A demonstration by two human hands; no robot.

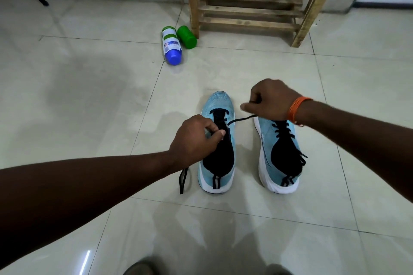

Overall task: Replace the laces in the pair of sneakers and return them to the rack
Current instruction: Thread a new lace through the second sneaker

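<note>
Both shoes stood on the pale glossy floor tiles [223, 69] in front of the slatted wooden rack [252, 10], well apart from it, toes towards it and heels towards the person. That way the eyelets faced up and were easy to reach.

The light-blue knit sneaker with a black tongue and white sole [218, 102] was the one being worked on. Its matching sneaker [283, 154], farther along the rack's front, already carried crossed lacing with loose ends trailing at the collar.

The left hand [194, 138] sat on the unfinished shoe, thumb and forefinger pinched at the eyelet row. I judge this was both to steady the upper and to keep the black lace [241, 119] from slipping back. Whether the fingers nipped lace or fabric was hard to tell.

The right hand [270, 100], with an orange thread band [297, 109] at the wrist, was curled around the lace's other end. It held that end taut and out to the side, over the second shoe's toe, probably to take up slack through an eyelet. A spare length of lace lay on the floor on the side away from the rack.

Only the lowest eyelets looked threaded, so lacing was probably at an early stage here, and shelving was yet to come.

A blue-and-white plastic bottle [171, 48] and a green plastic bottle [186, 37] lay on their sides just beside the rack's front leg.
</note>
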